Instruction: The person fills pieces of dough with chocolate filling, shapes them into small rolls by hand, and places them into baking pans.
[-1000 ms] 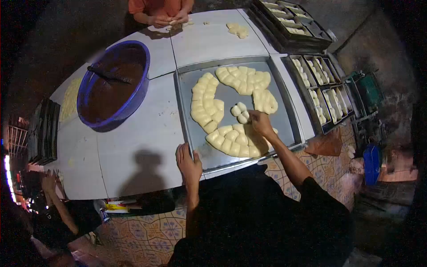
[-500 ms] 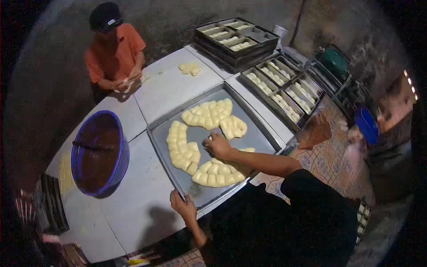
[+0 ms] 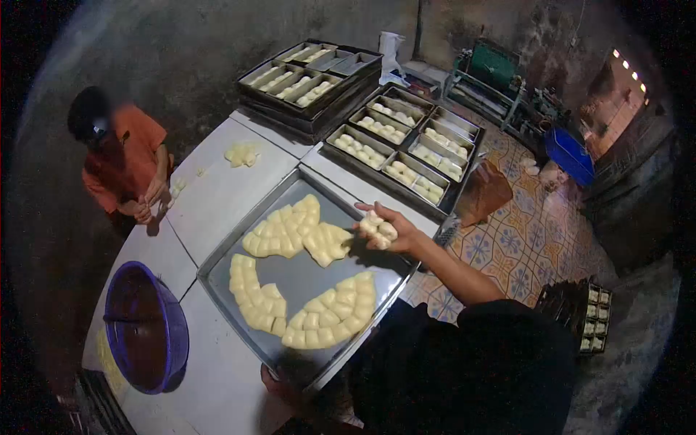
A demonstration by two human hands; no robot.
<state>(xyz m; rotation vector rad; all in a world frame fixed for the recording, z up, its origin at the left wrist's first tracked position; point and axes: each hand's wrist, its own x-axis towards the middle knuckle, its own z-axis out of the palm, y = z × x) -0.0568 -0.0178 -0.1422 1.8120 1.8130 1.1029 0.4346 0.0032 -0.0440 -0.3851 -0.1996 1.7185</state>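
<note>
My right hand [image 3: 395, 230] is raised over the right side of the large metal tray, its fingers curled round several small dough pieces [image 3: 378, 230]. Several sheets of pale, scored dough [image 3: 330, 313] lie on the tray [image 3: 214, 255]. At the tray's near edge my left hand [image 3: 279, 384] is dark and partly hidden; its fingers cannot be made out. Beyond the tray, a black rack of tins [image 3: 397, 148] holds rows of dough pieces.
A co-worker in an orange shirt [image 3: 129, 156] handles dough across the table [image 3: 210, 170]. A purple basin [image 3: 181, 337] stands at the left. Stacked tins [image 3: 308, 119] are at the back, near a lump of dough [image 3: 242, 154]. A blue container [image 3: 569, 156] is on the right.
My right hand has lifted from the middle of the tray and moved right, now with dough pieces in it. The view has turned right, and my left hand shows less.
</note>
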